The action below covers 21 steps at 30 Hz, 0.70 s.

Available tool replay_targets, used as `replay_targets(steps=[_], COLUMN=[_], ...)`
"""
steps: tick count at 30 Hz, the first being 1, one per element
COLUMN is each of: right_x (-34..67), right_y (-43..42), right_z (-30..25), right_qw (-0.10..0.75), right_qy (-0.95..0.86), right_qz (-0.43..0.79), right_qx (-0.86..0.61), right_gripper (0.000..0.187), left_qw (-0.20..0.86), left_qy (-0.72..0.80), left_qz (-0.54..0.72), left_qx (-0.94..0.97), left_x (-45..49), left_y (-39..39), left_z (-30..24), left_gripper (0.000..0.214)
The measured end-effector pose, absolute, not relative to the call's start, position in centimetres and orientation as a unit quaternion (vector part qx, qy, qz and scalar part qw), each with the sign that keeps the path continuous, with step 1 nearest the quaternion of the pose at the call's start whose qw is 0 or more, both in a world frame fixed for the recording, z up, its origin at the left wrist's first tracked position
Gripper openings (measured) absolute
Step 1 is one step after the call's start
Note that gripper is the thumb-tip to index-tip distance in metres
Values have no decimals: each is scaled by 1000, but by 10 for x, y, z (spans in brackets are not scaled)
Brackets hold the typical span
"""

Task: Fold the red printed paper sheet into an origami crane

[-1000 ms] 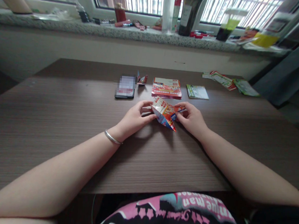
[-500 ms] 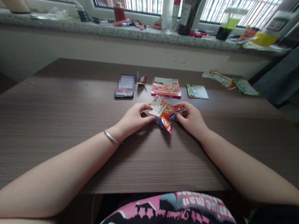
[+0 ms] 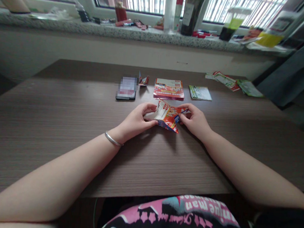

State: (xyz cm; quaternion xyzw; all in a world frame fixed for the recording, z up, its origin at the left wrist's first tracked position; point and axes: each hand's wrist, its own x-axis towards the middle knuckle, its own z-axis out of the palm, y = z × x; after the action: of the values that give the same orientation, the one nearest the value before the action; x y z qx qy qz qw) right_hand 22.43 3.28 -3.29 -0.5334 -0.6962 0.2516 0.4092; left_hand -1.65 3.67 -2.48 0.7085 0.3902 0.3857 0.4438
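Observation:
Between my hands, just above the table, is a folded sheet of glossy printed paper (image 3: 168,112) in red, orange, white and blue. My left hand (image 3: 140,118) holds its left end between thumb and fingers; a silver bangle circles that wrist. With thumb and fingertips, my right hand (image 3: 192,120) pinches the right end, where a blue-printed fold shows. The sheet's front corner points down toward the table. Behind it lies a stack of similar red-and-white printed sheets (image 3: 169,89). A small folded paper piece (image 3: 143,80) in red and blue stands to the left of the stack.
A phone (image 3: 127,88) lies left of the stack, and a pile of green-and-white cards (image 3: 200,93) lies right of it. More leaflets (image 3: 226,81) are at the table's back right. Bottles, a dark tumbler (image 3: 192,14) and small items crowd the stone windowsill (image 3: 137,34).
The folded sheet has turned slightly between my hands, its front corner shifting right and up. My left fingers have spread a little along its left end. My right hand stays nearly still.

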Motion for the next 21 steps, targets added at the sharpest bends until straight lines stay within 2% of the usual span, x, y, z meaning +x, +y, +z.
replay_targets(steps=[4,10,14,21], right_x=[223,222,223,224], right_y=[32,31,32,32], right_z=[-31,-30,-30,-30], right_qw=[406,413,407,406], right_qy=[-694,-689,-702,-702], right_qz=[263,275,264,257], right_qx=[-534,-528,-521,-525], right_gripper=[23,22,24,24], left_qw=[372,336,225,202], left_qy=[385,417,505,485], left_qz=[349,343,278,218], left_qx=[769,772,786,822], left_x=[-18,-20,-19,-18], left_y=[35,39,37,34], left_z=[-23,-26,-21,-13], left_gripper=[54,67,71,41])
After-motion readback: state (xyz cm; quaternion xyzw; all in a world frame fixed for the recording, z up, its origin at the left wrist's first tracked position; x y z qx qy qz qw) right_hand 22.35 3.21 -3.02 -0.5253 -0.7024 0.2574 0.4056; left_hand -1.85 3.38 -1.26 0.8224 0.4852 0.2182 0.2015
